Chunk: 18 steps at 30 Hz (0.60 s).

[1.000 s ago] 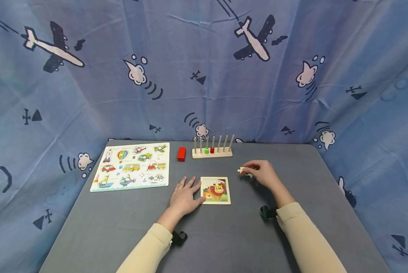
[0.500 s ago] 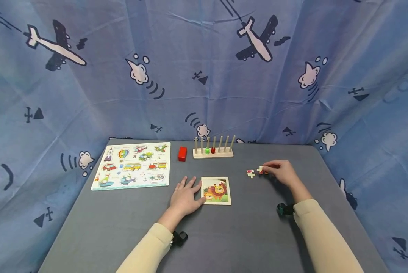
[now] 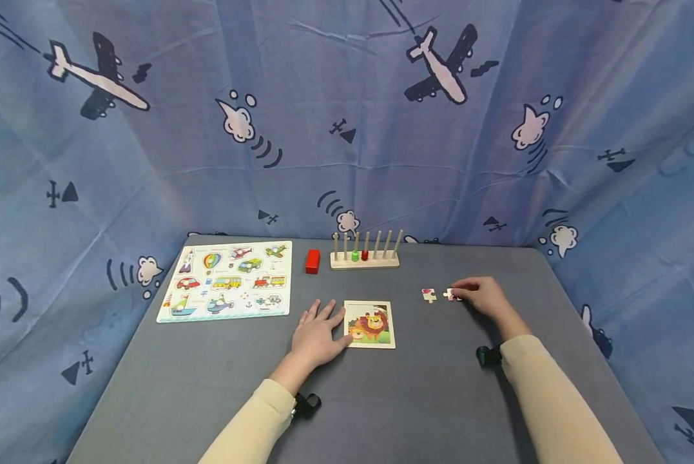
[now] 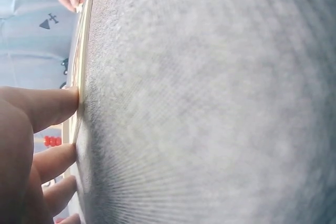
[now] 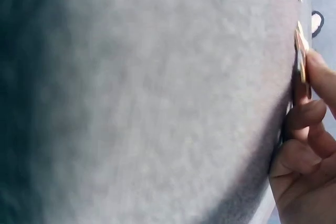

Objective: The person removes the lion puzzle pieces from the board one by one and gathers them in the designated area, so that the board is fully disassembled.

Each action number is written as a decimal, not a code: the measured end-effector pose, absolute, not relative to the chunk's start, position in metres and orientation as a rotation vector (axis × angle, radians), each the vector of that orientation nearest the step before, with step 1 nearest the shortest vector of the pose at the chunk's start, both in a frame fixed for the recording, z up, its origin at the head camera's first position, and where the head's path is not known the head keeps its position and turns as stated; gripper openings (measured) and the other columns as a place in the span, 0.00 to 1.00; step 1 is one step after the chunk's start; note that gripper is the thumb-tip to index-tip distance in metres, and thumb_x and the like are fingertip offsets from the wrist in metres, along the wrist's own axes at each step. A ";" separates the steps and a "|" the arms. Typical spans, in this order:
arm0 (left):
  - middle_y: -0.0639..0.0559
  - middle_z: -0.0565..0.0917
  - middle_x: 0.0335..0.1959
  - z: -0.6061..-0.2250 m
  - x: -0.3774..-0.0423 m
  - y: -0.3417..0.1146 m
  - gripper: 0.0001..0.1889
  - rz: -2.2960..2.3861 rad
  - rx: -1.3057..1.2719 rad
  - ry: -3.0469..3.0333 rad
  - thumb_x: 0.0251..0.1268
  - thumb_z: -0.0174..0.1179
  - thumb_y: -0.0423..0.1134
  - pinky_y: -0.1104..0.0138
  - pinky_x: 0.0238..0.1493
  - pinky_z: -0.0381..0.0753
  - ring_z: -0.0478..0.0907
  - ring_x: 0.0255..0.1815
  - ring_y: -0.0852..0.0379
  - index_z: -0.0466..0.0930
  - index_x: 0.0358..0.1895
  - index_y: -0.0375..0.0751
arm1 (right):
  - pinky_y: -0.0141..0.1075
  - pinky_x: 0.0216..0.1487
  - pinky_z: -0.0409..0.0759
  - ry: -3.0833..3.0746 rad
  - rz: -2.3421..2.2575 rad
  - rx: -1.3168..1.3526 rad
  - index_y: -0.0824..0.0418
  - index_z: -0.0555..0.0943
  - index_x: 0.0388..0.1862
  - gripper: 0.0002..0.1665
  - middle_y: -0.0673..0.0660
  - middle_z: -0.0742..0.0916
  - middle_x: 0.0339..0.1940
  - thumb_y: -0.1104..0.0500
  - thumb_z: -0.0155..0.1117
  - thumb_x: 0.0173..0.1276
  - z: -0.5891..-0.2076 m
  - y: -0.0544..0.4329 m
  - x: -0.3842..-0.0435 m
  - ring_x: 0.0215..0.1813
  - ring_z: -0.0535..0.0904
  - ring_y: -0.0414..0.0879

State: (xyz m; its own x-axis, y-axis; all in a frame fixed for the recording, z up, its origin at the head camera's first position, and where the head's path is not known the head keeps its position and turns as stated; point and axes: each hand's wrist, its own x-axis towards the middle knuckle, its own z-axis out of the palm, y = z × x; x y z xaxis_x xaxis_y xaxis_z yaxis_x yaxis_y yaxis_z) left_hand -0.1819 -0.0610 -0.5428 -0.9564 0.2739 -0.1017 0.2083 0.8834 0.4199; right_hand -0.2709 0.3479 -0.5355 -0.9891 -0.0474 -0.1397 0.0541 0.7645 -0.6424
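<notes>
The person's right hand lies low on the grey felt-covered table, to the right of the small square wooden lion puzzle board, and its curled fingertips pinch a small pale jigsaw piece with a red mark that sits flat on the cloth. In the right wrist view this piece is seen only edge-on, as a thin wooden sliver at the fingertips. Just beside it, on the side nearer to the lion puzzle board, a second small jigsaw piece, white with pink and red, lies free on the table, apart from the hand. The person's left hand rests flat on the table with straight, spread fingers, and it holds nothing; the fingertips touch the left edge of the lion puzzle board, as the left wrist view shows. The lion puzzle board lies between the two hands, in the middle of the table. Behind it, near the back edge of the table, stands a pale wooden peg rack with a green bead and a red bead on its upright rods. Just left of the rack is a small red wooden block. Well to the left of the lion puzzle board lies a large flat vehicle puzzle board with coloured pictures. Behind everything hangs a blue curtain printed with aeroplanes and clouds.
</notes>
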 end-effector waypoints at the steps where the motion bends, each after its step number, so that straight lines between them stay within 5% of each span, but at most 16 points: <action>1: 0.51 0.62 0.80 -0.543 -0.182 -0.061 0.37 0.617 0.374 2.894 0.66 0.60 0.63 0.45 0.80 0.52 0.48 0.83 0.40 0.68 0.76 0.55 | 0.55 0.59 0.77 2.814 -1.017 -0.004 0.61 0.87 0.54 0.20 0.65 0.87 0.54 0.48 0.66 0.73 -0.536 0.347 -0.271 0.57 0.80 0.61; 8: 0.51 0.62 0.80 -0.544 -0.181 -0.060 0.37 0.625 0.376 2.888 0.66 0.60 0.63 0.45 0.80 0.53 0.48 0.83 0.40 0.68 0.76 0.55 | 0.56 0.57 0.77 2.830 -0.985 0.013 0.63 0.85 0.55 0.19 0.66 0.86 0.53 0.52 0.64 0.74 -0.533 0.343 -0.271 0.56 0.80 0.61; 18: 0.50 0.62 0.80 -0.544 -0.182 -0.060 0.37 0.612 0.369 2.896 0.66 0.60 0.63 0.45 0.80 0.52 0.48 0.83 0.40 0.68 0.76 0.55 | 0.39 0.35 0.81 2.886 -1.072 -0.065 0.65 0.83 0.59 0.21 0.66 0.88 0.49 0.54 0.63 0.75 -0.503 0.316 -0.258 0.43 0.86 0.57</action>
State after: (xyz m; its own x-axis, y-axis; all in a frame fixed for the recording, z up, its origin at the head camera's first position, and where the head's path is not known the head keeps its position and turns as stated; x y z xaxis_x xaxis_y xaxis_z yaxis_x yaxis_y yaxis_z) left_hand -0.1818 -0.0601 -0.5440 -0.9570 0.2713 -0.1025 0.2066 0.8858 0.4155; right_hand -0.2576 0.3159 -0.5031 -0.9972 -0.0613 -0.0431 -0.0182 0.7569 -0.6533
